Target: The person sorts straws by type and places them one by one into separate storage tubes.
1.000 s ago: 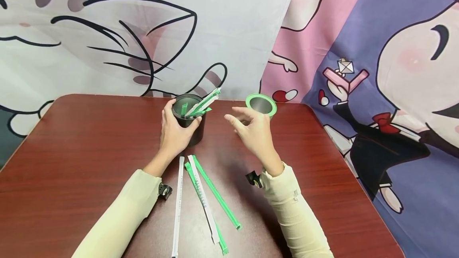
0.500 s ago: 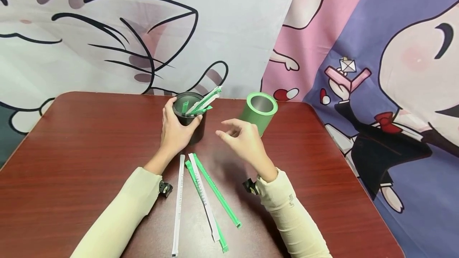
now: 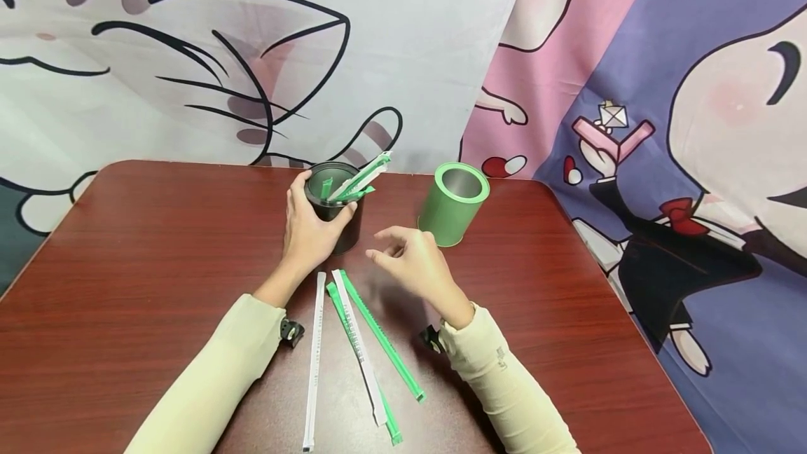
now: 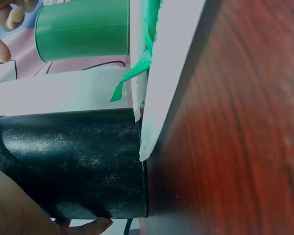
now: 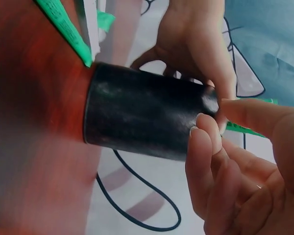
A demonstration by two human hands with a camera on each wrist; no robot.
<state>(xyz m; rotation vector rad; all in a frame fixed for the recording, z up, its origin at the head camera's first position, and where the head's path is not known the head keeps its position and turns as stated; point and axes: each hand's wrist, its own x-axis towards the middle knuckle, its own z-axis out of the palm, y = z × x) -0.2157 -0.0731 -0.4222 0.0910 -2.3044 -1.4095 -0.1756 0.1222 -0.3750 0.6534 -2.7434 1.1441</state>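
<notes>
My left hand (image 3: 305, 230) grips the black can (image 3: 347, 230) at the table's far side, thumb at the near right of its rim and fingers round its left. Several green and white paper-wrapped straws (image 3: 366, 177) lean out of the can toward the right. My right hand (image 3: 416, 265), fingers loosely bent and holding nothing, hovers between that can and a green can (image 3: 449, 212). In the right wrist view its fingertips (image 5: 201, 137) overlap the black can (image 5: 142, 112). The green can stands upright behind the right hand, and no straw shows in its mouth.
On the table nearer the body lie a white wrapped straw (image 3: 315, 363), another white one (image 3: 361, 352) crossing over a green one (image 3: 389, 419), and a separate green straw (image 3: 384, 338). A cartoon-printed cloth (image 3: 429, 54) hangs behind the table's far edge.
My right hand has drawn left and toward the body, away from the green can, which it partly covered before. The left hand keeps its hold on the black can.
</notes>
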